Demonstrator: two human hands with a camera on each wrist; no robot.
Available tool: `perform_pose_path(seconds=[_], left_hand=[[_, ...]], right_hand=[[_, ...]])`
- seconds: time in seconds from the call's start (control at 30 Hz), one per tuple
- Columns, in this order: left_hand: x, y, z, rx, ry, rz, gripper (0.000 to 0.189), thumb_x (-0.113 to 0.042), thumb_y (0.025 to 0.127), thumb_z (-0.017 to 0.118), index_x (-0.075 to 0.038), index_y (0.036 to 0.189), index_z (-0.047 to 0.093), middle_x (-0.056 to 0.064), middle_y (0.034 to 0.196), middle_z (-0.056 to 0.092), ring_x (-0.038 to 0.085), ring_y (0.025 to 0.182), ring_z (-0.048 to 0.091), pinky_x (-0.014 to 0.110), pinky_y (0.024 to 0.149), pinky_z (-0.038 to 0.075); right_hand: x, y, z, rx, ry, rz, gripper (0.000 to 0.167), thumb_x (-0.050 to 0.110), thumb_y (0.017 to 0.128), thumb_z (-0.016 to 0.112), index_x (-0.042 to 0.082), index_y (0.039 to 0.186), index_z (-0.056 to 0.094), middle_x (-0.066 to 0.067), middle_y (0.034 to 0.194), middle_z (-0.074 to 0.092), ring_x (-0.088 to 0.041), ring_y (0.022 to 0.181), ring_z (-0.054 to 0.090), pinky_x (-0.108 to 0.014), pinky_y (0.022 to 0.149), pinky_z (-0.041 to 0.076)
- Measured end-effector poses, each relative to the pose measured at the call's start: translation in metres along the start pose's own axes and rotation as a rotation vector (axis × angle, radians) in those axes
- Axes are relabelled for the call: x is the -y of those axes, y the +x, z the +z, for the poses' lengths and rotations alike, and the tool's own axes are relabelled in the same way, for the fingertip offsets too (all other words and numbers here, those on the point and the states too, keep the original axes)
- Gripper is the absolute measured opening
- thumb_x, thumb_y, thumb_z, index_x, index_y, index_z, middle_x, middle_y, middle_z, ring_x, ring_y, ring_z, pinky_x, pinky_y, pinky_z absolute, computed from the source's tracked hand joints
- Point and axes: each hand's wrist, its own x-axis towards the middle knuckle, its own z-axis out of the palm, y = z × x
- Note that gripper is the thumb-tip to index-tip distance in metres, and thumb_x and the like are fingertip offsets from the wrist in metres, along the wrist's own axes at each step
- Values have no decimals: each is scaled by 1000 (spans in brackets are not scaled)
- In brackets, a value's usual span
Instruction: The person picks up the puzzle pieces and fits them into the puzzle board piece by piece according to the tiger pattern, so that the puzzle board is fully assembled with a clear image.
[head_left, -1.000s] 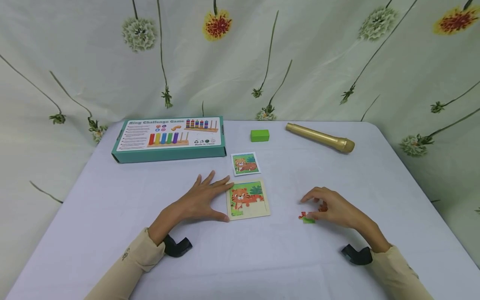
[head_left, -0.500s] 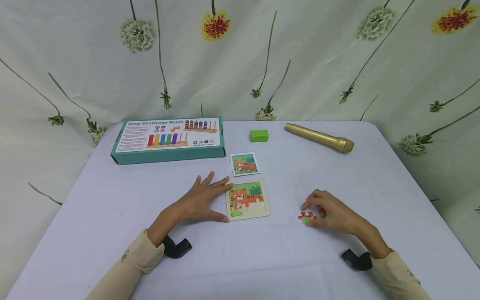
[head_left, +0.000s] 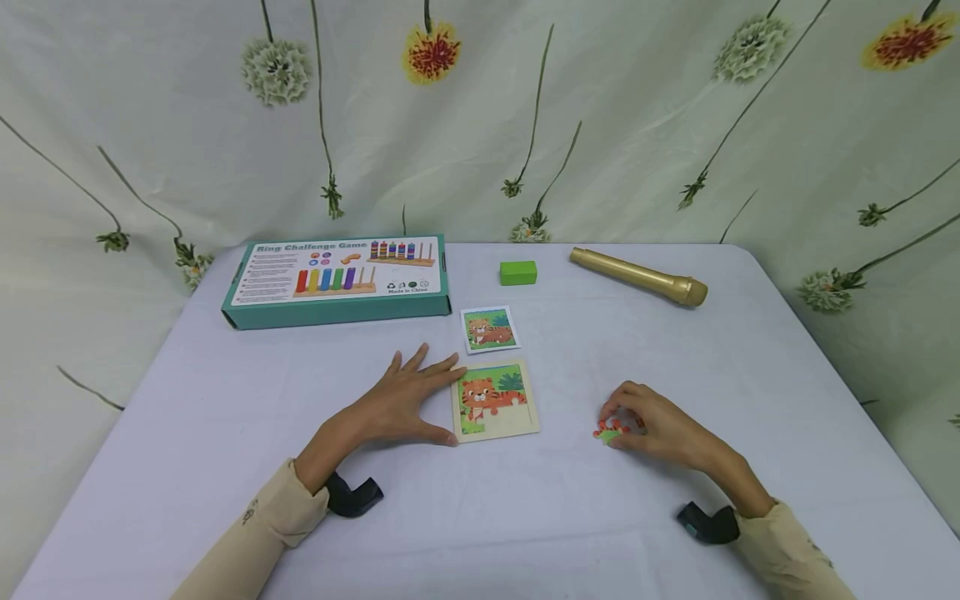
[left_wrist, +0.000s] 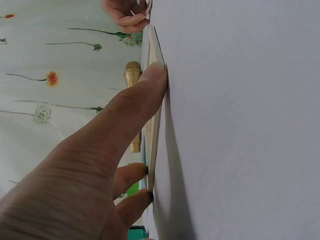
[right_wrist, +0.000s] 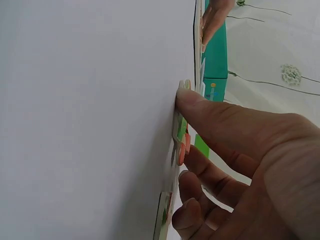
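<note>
My left hand (head_left: pixel 401 398) lies with spread fingers at the left side of a wooden puzzle board (head_left: pixel 497 427). Its thumb touches the near corner and fingertips touch the board's far side. The board holds part of a tiger picture, with bare wood at its lower right. To the right, my right hand (head_left: pixel 663 423) pinches a red and green puzzle piece (head_left: pixel 609 432) between thumb and fingers, close to the table. The right wrist view shows this piece (right_wrist: pixel 181 127) edge-on, and another puzzle piece (right_wrist: pixel 164 215) lies under the hand, mostly hidden in the head view.
A tiger picture card (head_left: pixel 491 330) lies just behind the board. Farther back are a green block (head_left: pixel 518 272), a gold microphone-shaped object (head_left: pixel 637 276) and a teal Ring Challenge Game box (head_left: pixel 337 310). A flowered cloth (head_left: pixel 630 167) hangs behind the table.
My right fingers have closed on the red and green puzzle piece, which has shifted slightly left and tilted. The left hand and the board have stayed in place.
</note>
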Motion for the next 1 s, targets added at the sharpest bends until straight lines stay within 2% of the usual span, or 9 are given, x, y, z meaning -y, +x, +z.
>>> perform_pose_path(seconds=[0.1,0.33,0.7,1.0], left_hand=[[0,0,0,-1,-1,0,98,-57,65,81,-25,148,39,-2,158,25,35,147,-3,62,113,-6],[0,0,0,-6,1,3,98,-57,65,81,-25,148,39,-2,157,25,35,147,-2,62,113,-6],[0,-1,1,0,3,-1,99,-59,65,80,-26,148,38,-2,158,24,35,147,-3,62,113,-6],[0,-1,0,0,-3,2,99,-59,65,80,-27,148,37,-3,158,24,35,147,-3,61,113,-6]], right_hand=[[2,2,1,-8,24,-4,28,7,79,77,16,100,61,7,98,56,-9,80,49,-22,69,45],[7,5,3,1,67,46,26,7,82,74,19,98,59,9,85,56,-8,81,52,-23,71,46],[12,18,5,-35,83,10,19,5,89,65,17,102,59,10,72,57,-2,63,48,-20,58,44],[18,33,5,-10,157,42,16,9,91,64,18,104,60,9,68,62,-5,60,55,-21,62,45]])
